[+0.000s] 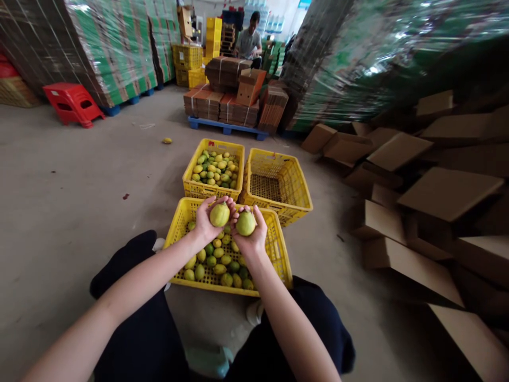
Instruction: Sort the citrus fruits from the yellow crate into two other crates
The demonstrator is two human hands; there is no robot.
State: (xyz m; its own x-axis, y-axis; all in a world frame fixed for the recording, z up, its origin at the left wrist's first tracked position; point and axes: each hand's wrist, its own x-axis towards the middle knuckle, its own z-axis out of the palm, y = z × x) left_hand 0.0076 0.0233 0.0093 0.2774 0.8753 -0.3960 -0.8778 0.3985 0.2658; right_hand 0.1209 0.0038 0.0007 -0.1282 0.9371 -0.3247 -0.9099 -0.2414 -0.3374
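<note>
My left hand [205, 222] cups a yellow-green lemon [220, 215], its fingers curled beneath the fruit. Beside it, my right hand [256, 237] grips a second, greener lemon [245, 223]. Both hands are raised over the near yellow crate [281, 254], which holds a loose layer of yellow and green lemons [220, 269]. Just beyond stands another yellow crate [193, 184], heaped with similar lemons [217, 168]. To its right, a third yellow crate [296, 183] shows its bare slatted bottom.
Flattened cartons [207, 103] are stacked on a blue pallet [226, 128] ahead, with a seated person [248, 42] behind. Open cardboard boxes [413, 265] pile up at the right. A red stool [73, 103] stands at left; one lemon [167, 140] lies on the floor.
</note>
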